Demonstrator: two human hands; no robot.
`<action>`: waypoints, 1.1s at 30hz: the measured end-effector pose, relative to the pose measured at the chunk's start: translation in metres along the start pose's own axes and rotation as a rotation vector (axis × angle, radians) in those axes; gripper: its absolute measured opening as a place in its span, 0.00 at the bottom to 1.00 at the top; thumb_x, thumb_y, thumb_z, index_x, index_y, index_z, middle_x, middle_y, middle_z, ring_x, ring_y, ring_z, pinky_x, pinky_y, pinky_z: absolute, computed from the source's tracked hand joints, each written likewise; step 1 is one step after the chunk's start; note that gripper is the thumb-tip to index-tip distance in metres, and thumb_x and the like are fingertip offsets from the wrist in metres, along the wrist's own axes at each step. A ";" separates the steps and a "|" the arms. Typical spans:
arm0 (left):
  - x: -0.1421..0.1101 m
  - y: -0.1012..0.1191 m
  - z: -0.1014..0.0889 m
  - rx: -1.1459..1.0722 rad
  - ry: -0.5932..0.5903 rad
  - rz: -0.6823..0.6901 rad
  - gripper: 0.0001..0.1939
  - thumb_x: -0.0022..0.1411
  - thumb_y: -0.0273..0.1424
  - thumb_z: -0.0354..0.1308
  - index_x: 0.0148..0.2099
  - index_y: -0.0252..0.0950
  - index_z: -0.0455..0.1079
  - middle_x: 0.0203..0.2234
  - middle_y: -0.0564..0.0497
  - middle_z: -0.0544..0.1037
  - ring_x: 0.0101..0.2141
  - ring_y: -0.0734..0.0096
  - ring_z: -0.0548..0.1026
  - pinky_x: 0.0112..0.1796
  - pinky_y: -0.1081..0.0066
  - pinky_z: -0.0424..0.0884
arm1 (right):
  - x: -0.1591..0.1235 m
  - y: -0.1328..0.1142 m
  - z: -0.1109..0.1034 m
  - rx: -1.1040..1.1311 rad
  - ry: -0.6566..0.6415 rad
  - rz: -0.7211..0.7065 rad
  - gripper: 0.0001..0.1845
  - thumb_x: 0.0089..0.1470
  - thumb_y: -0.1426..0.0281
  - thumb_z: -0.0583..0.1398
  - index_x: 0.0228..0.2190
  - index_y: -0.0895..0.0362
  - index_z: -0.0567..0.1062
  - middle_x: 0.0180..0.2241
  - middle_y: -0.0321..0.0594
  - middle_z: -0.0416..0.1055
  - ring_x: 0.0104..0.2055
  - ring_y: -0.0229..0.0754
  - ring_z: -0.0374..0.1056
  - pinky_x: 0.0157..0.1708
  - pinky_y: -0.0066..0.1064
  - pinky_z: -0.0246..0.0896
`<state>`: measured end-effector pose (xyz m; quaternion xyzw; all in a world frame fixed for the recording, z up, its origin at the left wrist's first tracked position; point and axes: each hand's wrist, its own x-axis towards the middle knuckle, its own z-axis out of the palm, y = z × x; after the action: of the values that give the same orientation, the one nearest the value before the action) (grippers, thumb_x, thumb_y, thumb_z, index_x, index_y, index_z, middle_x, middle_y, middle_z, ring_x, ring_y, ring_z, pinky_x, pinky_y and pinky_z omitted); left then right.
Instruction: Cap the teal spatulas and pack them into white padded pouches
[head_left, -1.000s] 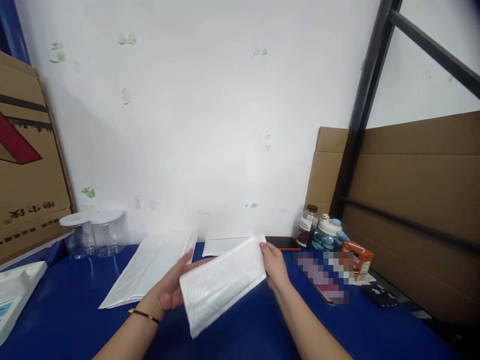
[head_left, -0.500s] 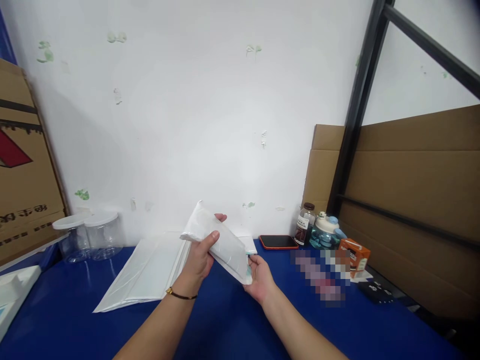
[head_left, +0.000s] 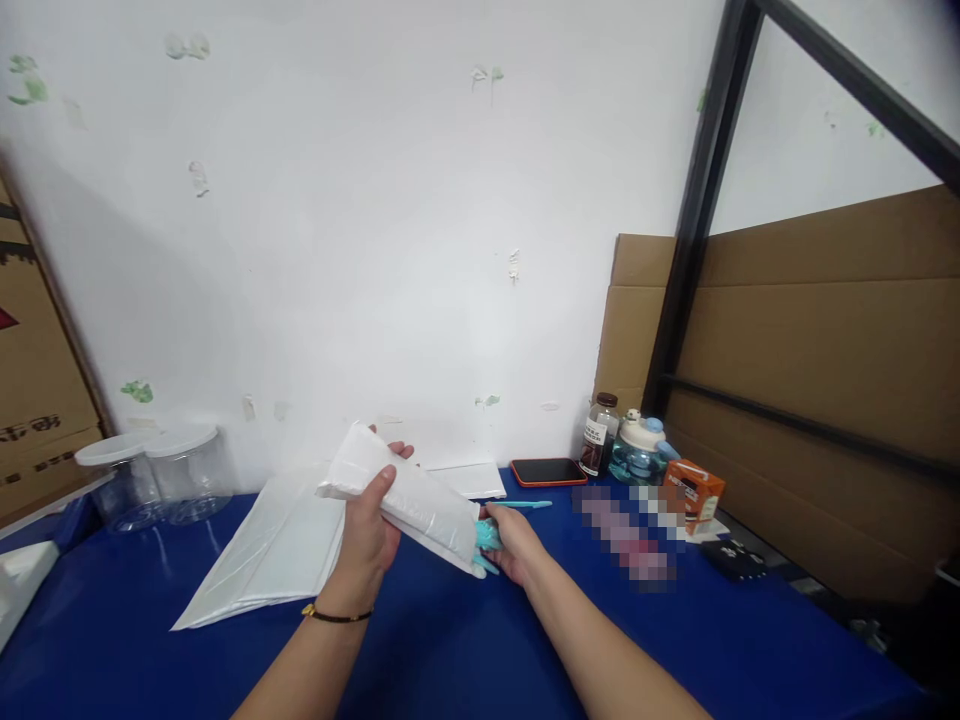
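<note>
Above the blue table, my left hand [head_left: 373, 510] grips a long white plastic packet [head_left: 420, 505] across its middle, thumb on top. The packet slants down to the right. From its lower right end stick out light turquoise pieces [head_left: 487, 537], bunched together; their kind I cannot make out. My right hand [head_left: 514, 545] is closed on them at that end. Just behind this hand lies a thin turquoise stick-like piece [head_left: 529, 504]. Flat white plastic sheets or bags [head_left: 262, 550] rest to the left of my left hand.
On the blue table [head_left: 450, 650], two clear jars with white lids [head_left: 187, 475] stand at the left. Along the back are a white flat box [head_left: 469, 480] and a phone [head_left: 549, 471]. To the right stand a dark-capped bottle [head_left: 598, 440], a water bottle [head_left: 637, 450], an orange box [head_left: 691, 490] and a black item [head_left: 731, 560].
The packet and both hands have shifted a little left in view. More of the turquoise pieces now shows at the packet's end, and the view has turned slightly right.
</note>
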<state>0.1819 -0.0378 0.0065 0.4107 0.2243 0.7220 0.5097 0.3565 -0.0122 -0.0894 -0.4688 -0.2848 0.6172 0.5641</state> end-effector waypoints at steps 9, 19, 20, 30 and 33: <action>0.013 0.009 -0.038 0.010 0.122 0.005 0.28 0.52 0.33 0.59 0.56 0.49 0.58 0.47 0.52 0.71 0.51 0.61 0.67 0.47 0.61 0.68 | -0.009 -0.011 -0.010 -0.768 -0.012 -0.292 0.16 0.50 0.61 0.52 0.31 0.57 0.75 0.33 0.41 0.72 0.35 0.43 0.66 0.35 0.31 0.58; 0.023 0.028 -0.052 0.063 0.094 0.048 0.29 0.49 0.34 0.61 0.55 0.45 0.61 0.46 0.50 0.72 0.49 0.59 0.68 0.45 0.62 0.69 | -0.030 -0.010 -0.004 -1.349 -0.258 -0.513 0.29 0.36 0.55 0.66 0.44 0.46 0.71 0.45 0.38 0.63 0.50 0.48 0.56 0.50 0.37 0.47; 0.024 0.032 -0.052 0.071 0.102 0.045 0.28 0.49 0.34 0.61 0.54 0.44 0.61 0.46 0.49 0.72 0.49 0.59 0.68 0.44 0.63 0.69 | -0.030 -0.009 -0.004 -1.353 -0.260 -0.515 0.27 0.38 0.57 0.65 0.43 0.46 0.72 0.45 0.38 0.64 0.50 0.47 0.57 0.49 0.36 0.47; 0.037 0.076 -0.085 -0.201 0.197 0.104 0.19 0.51 0.36 0.55 0.47 0.44 0.66 0.37 0.53 0.75 0.41 0.65 0.73 0.44 0.60 0.69 | -0.037 -0.013 -0.003 -1.390 -0.277 -0.489 0.24 0.41 0.59 0.63 0.43 0.48 0.71 0.44 0.39 0.63 0.51 0.48 0.56 0.50 0.39 0.45; 0.041 0.072 -0.092 -0.416 0.230 0.027 0.18 0.53 0.39 0.50 0.45 0.38 0.66 0.32 0.51 0.75 0.35 0.67 0.74 0.42 0.62 0.70 | -0.037 -0.012 -0.003 -1.393 -0.277 -0.506 0.25 0.41 0.59 0.63 0.44 0.48 0.70 0.45 0.39 0.63 0.52 0.49 0.56 0.51 0.39 0.44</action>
<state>0.0607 -0.0187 0.0236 0.2146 0.1217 0.8015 0.5448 0.3616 -0.0465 -0.0705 -0.5555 -0.7766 0.1993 0.2205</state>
